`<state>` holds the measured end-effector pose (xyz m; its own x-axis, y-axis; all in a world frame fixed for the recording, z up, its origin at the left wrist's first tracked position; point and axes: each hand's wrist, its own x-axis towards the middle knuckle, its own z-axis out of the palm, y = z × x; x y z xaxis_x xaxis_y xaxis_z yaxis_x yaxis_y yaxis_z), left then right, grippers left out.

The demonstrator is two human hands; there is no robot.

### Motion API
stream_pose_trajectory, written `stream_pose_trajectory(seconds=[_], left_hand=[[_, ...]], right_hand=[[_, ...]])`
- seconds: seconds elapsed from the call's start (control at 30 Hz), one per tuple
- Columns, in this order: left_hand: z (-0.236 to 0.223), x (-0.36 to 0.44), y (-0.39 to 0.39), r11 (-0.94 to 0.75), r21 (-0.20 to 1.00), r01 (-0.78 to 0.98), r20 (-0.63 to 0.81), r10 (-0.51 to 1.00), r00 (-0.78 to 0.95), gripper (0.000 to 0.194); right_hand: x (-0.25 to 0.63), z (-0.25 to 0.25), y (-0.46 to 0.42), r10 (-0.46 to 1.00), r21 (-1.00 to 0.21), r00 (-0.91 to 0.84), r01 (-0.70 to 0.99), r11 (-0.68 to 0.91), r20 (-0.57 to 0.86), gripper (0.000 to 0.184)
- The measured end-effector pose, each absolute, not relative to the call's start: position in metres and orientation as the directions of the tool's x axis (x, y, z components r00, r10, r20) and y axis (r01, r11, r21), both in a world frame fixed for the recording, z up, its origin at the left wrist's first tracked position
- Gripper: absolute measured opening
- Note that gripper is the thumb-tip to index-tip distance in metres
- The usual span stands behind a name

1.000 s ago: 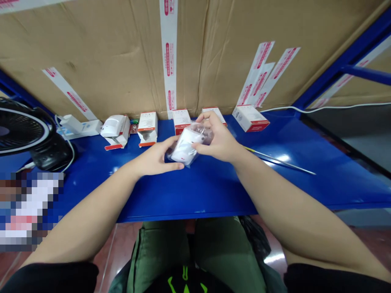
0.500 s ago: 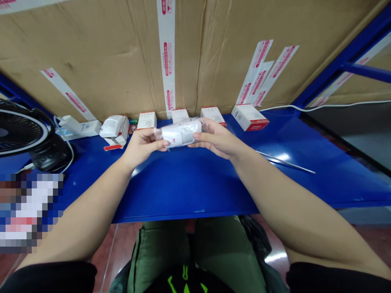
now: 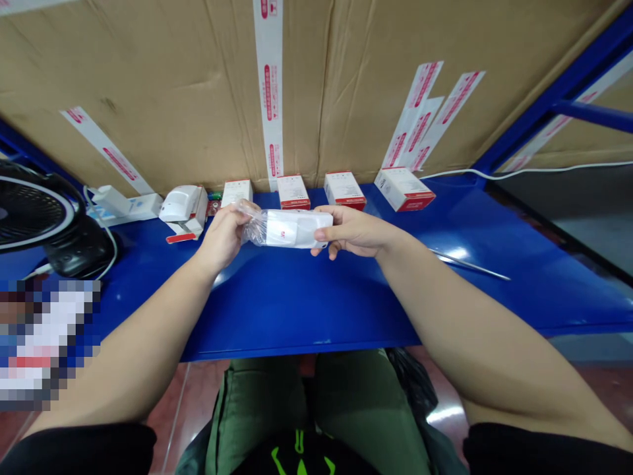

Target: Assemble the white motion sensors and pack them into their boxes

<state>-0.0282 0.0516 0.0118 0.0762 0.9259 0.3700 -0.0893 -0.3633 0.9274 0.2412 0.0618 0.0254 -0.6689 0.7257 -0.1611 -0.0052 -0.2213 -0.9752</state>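
Both hands are raised over the blue table, sharing a white motion-sensor-like device point(image 3: 289, 228) with a small red mark on its face. My right hand point(image 3: 351, 231) is closed round the device's right end, thumb on its front. My left hand point(image 3: 225, 234) pinches a clear plastic bag point(image 3: 254, 228) that is bunched up around the device's left end. The right part of the device looks bare of plastic. Behind the hands, a red and white box point(image 3: 293, 192) stands against the cardboard.
More boxes point(image 3: 345, 190) point(image 3: 404, 189) line the back of the blue table point(image 3: 306, 297). Another white sensor point(image 3: 180, 202) rests on a box at left, near a power strip point(image 3: 141, 206) and black fan point(image 3: 34, 204). A thin metal rod point(image 3: 469, 265) lies at right.
The plastic bag has slid left off the device's right part and is now gathered in my left hand. The device has come slightly lower and right, uncovering the middle box.
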Motion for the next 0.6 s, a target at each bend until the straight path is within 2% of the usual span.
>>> stream_pose_trajectory(seconds=[0.1,0.3,0.43,0.5,0.6], left_hand=[[0.009,-0.025,0.052,-0.369,0.921,-0.125,0.377,0.925,0.046,0.015],[0.006,-0.027,0.045,-0.142,0.986,-0.09,0.158,0.968,0.194,0.039],[0.01,-0.036,0.05,-0.276,0.956,-0.099,0.276,0.961,-0.015,0.041],[0.01,-0.041,0.056,-0.338,0.937,-0.087,0.327,0.937,-0.118,0.036],[0.01,-0.046,0.064,-0.34,0.936,-0.09,0.319,0.929,-0.187,0.029]], right_hand=[[0.241,0.026,0.06,0.699,-0.967,-0.693,-0.009,-0.254,-0.177,0.045],[0.238,0.024,0.059,0.699,-0.931,-0.688,-0.094,-0.352,-0.195,0.049],[0.243,0.027,0.061,0.757,-0.943,-0.622,-0.085,-0.322,-0.202,0.039],[0.242,0.029,0.062,0.774,-0.956,-0.585,0.009,-0.293,-0.242,0.03],[0.236,0.031,0.059,0.794,-0.95,-0.524,0.206,-0.234,-0.309,0.015]])
